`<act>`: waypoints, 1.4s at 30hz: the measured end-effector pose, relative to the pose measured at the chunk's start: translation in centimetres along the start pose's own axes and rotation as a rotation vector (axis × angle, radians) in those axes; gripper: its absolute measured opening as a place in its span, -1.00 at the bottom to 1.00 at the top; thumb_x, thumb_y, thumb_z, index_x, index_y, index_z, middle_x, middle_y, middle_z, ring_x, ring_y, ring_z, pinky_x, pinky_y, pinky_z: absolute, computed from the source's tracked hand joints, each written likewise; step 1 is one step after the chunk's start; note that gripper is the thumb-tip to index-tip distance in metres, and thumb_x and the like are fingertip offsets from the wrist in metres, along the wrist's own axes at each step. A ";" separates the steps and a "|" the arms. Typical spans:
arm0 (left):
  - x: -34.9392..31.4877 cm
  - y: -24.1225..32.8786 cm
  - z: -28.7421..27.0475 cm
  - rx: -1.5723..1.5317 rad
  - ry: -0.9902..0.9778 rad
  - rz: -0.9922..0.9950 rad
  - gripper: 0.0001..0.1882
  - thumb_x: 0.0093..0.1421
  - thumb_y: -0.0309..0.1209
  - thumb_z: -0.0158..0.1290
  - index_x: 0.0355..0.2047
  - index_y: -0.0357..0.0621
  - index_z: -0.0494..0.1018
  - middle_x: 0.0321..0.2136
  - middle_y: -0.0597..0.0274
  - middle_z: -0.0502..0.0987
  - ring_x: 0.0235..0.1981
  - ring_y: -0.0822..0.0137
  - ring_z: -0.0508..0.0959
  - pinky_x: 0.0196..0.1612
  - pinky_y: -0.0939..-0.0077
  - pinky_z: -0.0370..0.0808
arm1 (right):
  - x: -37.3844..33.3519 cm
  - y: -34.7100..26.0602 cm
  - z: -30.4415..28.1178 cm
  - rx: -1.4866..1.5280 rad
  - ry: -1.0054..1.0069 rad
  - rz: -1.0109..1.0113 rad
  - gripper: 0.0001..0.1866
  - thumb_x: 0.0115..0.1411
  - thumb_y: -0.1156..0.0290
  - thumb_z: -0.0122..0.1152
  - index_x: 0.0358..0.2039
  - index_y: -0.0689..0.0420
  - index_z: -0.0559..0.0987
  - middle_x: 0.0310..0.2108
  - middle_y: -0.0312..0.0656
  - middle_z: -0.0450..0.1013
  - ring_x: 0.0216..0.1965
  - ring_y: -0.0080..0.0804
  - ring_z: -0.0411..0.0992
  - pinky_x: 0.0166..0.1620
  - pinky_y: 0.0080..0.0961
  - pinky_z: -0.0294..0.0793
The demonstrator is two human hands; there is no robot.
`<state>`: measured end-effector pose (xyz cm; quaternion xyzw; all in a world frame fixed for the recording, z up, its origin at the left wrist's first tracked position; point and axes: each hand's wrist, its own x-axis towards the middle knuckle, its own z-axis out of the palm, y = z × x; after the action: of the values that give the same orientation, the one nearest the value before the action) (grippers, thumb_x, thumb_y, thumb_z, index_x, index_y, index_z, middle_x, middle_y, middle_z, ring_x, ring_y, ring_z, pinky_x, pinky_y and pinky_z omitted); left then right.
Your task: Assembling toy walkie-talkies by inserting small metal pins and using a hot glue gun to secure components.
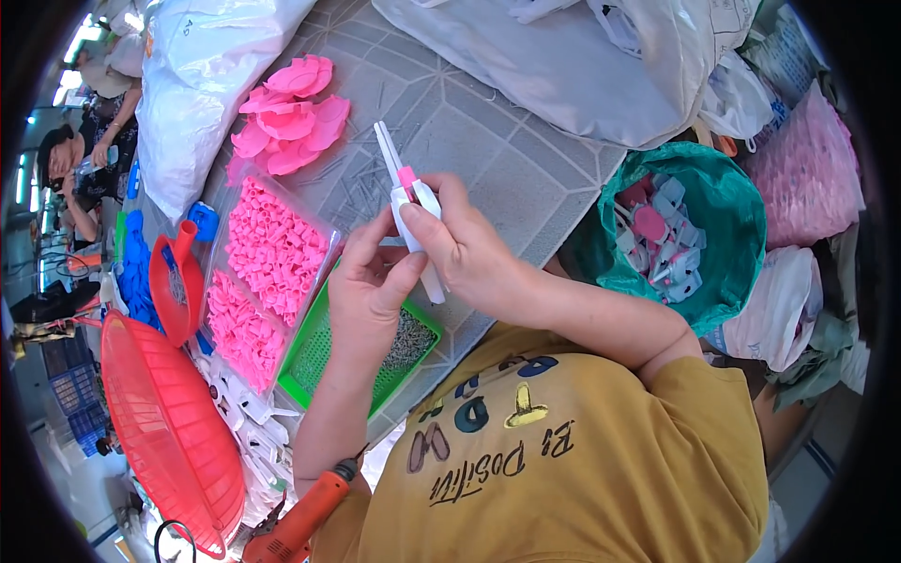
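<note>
Both hands hold a white plastic piece with two long narrow arms and a pink part [407, 176] at its middle. My right hand [465, 239] grips its right side, with the thumb pressed along the white body [402, 199]. My left hand [371, 277] has its fingers bent and closed round the lower left side, the thumb near the white lower end. Below and left of my left hand lies a green tray [430, 330] with small metal pins or screws. Beside it a clear tray [330, 246] holds many small pink plastic parts [272, 239].
Flat pink pieces [291, 117] and loose thin metal pins lie on the grey table [507, 178]. At left are a red scoop [178, 291], a red basket [174, 432] and an orange power screwdriver [300, 521]. A green-lined bin [732, 235] of white and pink pieces stands right.
</note>
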<state>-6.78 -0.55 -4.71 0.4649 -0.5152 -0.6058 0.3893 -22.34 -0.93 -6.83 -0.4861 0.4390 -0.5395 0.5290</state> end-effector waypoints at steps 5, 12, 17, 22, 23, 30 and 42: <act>-0.3 -0.1 0.3 0.059 0.015 0.059 -0.31 0.13 -0.48 0.32 0.27 -0.16 0.34 0.03 0.21 0.39 -0.14 0.41 0.54 -0.07 0.51 0.56 | -0.5 -0.6 0.2 0.154 -0.060 0.087 -0.49 0.46 0.15 -0.06 0.12 0.36 0.16 -0.18 0.10 0.45 -0.12 -0.22 0.51 -0.08 -0.34 0.50; -0.5 0.7 1.4 0.342 0.114 0.237 -0.23 -0.02 -0.49 0.39 0.24 -0.21 0.37 -0.04 0.16 0.39 -0.11 0.32 0.53 -0.05 0.45 0.54 | -0.7 -0.4 0.1 0.306 -0.068 -0.028 -0.54 0.41 0.26 0.09 0.13 0.25 0.19 -0.14 -0.09 0.46 -0.14 -0.40 0.52 -0.06 -0.44 0.55; -1.1 1.2 2.4 0.848 0.215 0.492 -0.21 -0.09 -0.40 0.42 0.19 -0.24 0.40 -0.05 0.05 0.37 -0.10 0.13 0.47 -0.11 0.36 0.49 | 0.2 -1.3 -0.1 0.541 -0.017 0.161 -0.58 0.36 0.32 0.16 0.11 0.19 0.28 -0.05 -0.17 0.46 -0.02 -0.46 0.47 0.02 -0.42 0.52; -1.1 2.3 2.8 0.328 0.220 0.246 -0.22 0.03 -0.38 0.40 0.22 -0.27 0.27 0.07 0.04 0.31 0.05 0.20 0.44 -0.03 0.42 0.52 | 1.9 -1.5 -2.0 0.809 0.009 0.270 -0.52 0.36 0.08 0.11 0.09 0.20 0.40 -0.06 -0.11 0.51 -0.02 -0.24 0.53 0.05 -0.24 0.55; -1.0 2.7 2.8 0.159 0.127 0.098 -0.42 0.11 -0.41 0.35 0.10 -0.30 0.36 0.01 0.10 0.43 -0.01 0.30 0.51 -0.02 0.49 0.52 | 2.4 -1.4 -2.4 0.849 -0.026 0.256 -0.50 0.36 0.04 0.10 0.08 0.20 0.43 -0.06 -0.10 0.51 -0.01 -0.23 0.52 0.07 -0.22 0.55; -0.9 1.8 2.4 -0.261 0.020 -0.121 -0.75 0.21 -0.52 0.24 -0.13 -0.31 0.49 -0.25 0.25 0.60 -0.22 0.49 0.58 -0.10 0.59 0.51 | 3.2 -1.1 -2.2 0.997 -0.049 0.288 -0.44 0.36 -0.03 0.07 0.11 0.20 0.43 0.00 -0.15 0.51 0.03 -0.28 0.50 0.15 -0.20 0.53; -1.1 0.9 1.6 0.033 -0.023 -0.146 -0.55 0.16 -0.45 0.29 0.03 -0.38 0.47 -0.21 0.18 0.61 -0.16 0.39 0.59 -0.02 0.49 0.54 | 2.1 -1.0 -3.5 0.563 -0.106 0.240 -0.56 0.32 0.25 0.13 0.11 0.23 0.41 -0.03 -0.08 0.51 -0.02 -0.28 0.52 0.06 -0.29 0.53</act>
<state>-8.06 0.82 -3.61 0.5007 -0.4944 -0.6292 0.3302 -25.87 -3.09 -6.17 -0.2925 0.2982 -0.5477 0.7249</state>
